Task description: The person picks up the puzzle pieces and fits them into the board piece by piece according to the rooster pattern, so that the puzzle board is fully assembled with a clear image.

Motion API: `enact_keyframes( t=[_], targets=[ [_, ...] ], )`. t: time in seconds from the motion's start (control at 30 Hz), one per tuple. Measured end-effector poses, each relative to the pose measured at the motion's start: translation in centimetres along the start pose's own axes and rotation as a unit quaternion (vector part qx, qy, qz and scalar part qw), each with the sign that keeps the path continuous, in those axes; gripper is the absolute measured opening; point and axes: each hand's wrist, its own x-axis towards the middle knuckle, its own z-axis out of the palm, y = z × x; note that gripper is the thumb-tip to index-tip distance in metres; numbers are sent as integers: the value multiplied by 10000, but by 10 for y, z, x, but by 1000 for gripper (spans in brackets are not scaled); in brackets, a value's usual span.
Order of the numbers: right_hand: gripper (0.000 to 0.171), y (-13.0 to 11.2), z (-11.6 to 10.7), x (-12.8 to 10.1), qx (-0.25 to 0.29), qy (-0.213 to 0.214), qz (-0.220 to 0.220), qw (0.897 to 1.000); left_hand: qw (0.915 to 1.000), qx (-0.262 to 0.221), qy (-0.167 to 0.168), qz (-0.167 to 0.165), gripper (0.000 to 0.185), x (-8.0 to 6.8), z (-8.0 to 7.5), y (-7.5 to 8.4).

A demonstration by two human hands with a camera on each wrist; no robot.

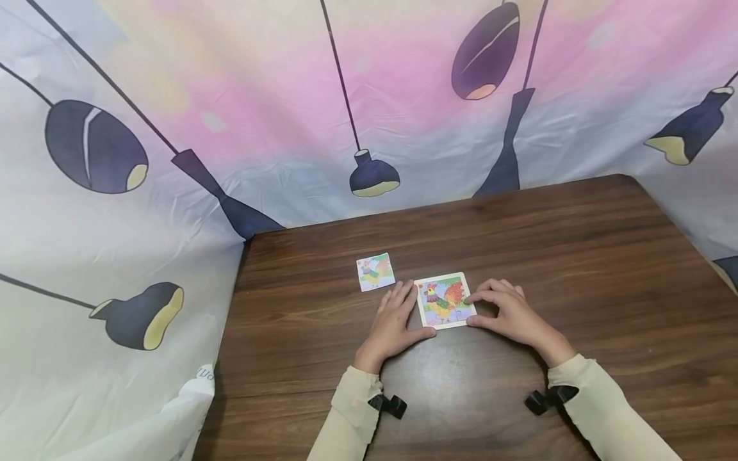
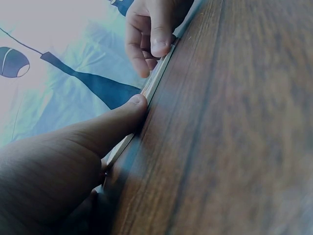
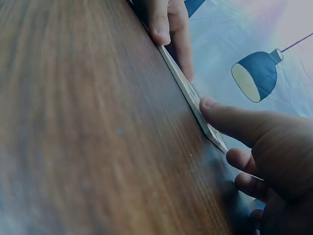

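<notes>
A small square jigsaw puzzle (image 1: 444,299) with a rooster picture and a pale frame lies flat on the brown wooden table. My left hand (image 1: 394,323) holds its left side, fingers along that edge and thumb at the near edge. On the right, my right hand (image 1: 510,312) has its thumb at the near right corner and its index fingertip at the right edge of the picture. From the left wrist, the left thumb (image 2: 132,108) shows against the board's thin edge (image 2: 159,73). In the right wrist view the right thumb (image 3: 227,115) touches the board's edge (image 3: 182,84).
A small picture card (image 1: 375,272) with a matching rooster lies beyond the left hand. The wooden table (image 1: 323,301) reaches back to a cloth backdrop (image 1: 277,128) printed with hanging lamps. Black camera mounts (image 1: 394,406) sit at both wrists.
</notes>
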Motion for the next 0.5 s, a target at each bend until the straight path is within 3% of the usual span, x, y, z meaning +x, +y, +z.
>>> enact_keyframes(
  t=[0.2, 0.37, 0.5],
  targets=[
    [18, -2, 2, 4, 40, -33, -264, 9996, 10000, -19, -8, -18, 98, -1, -1, -2],
    [20, -6, 1, 2, 74, -11, -232, 9997, 9999, 45, -70, -58, 99, -1, 1, -3],
    [19, -10, -1, -2, -286, -48, -211, 9994, 9999, 98, -86, 26, 98, 1, 2, -1]
  ],
)
